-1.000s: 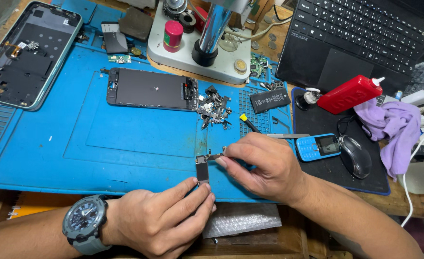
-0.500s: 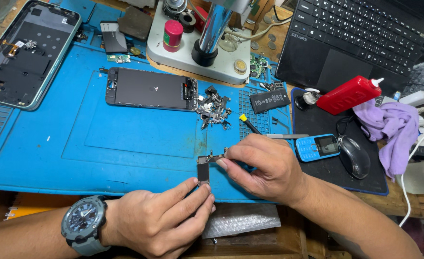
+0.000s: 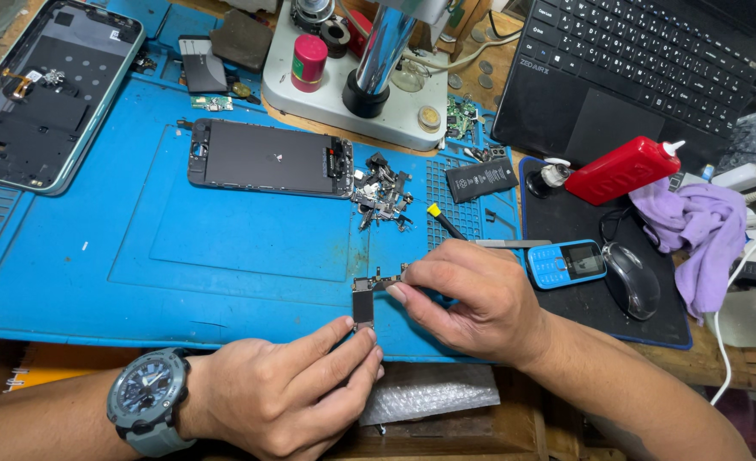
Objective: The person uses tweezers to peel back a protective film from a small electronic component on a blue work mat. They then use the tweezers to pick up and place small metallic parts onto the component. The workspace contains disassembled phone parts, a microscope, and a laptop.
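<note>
Your left hand [image 3: 284, 397] pinched the bottom end of a small logic board [image 3: 364, 300] btw thumb and forefinger, fingers closed on it. Your right hand [image 3: 472, 299] had its fingertips closed on the board's upper end, a bit of metal showing at approx the top corner; can't tell if that was part of the board or sth you held. The board itself: narrow, L-shaped, dark w/ a silvery shield patch, held just above the front edge of the blue mat [image 3: 139, 256], near its lower middle. One board in hand.

Counted on the mat: one phone screen assembly [image 3: 267, 160], face dark, lying flat near centre; one open phone back housing [image 3: 41, 90] at the far left, half off the mat; one loose pile of small metal parts [image 3: 382, 192] just right of the screen; one black battery [image 3: 480, 179] beyond that; one screwdriver w/ yellow tip [image 3: 443, 219] near your right hand.

Off the mat, right side: one small blue keypad phone [image 3: 566, 263], one black mouse [image 3: 632, 280], one red squeeze bottle [image 3: 624, 169], one purple cloth [image 3: 694, 226], one laptop [image 3: 634, 60]. One microscope base [image 3: 352, 94] stood at the back w/ one red-capped jar [image 3: 308, 61] on it. One grey watch [image 3: 143, 399] on your left wrist.
</note>
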